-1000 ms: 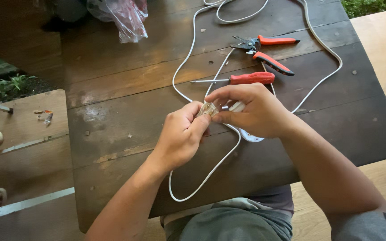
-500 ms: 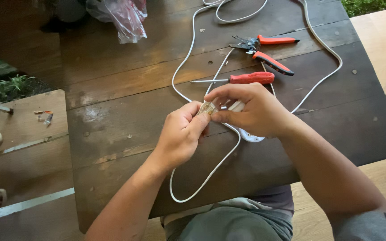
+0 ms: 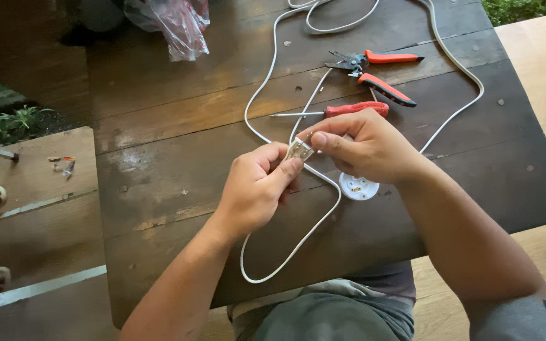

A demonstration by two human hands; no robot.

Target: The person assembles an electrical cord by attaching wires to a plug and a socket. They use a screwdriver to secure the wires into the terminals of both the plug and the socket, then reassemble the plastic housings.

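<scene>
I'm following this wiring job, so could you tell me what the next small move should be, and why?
Probably the right hand should reach for the red-handled screwdriver. Both hands pinch a small pale fitting at the white cable, the left hand steadying it, and the screwdriver lies just beyond the right hand's knuckles.

Dark worn plank table [image 3: 159, 183] is set on light wood decking [image 3: 39, 240]; greenery [image 3: 7, 123] seen beyond, daylight.

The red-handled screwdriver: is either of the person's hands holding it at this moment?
No. The red-handled screwdriver lies on the wooden table, while the left hand and right hand pinch a small plug part.
</scene>
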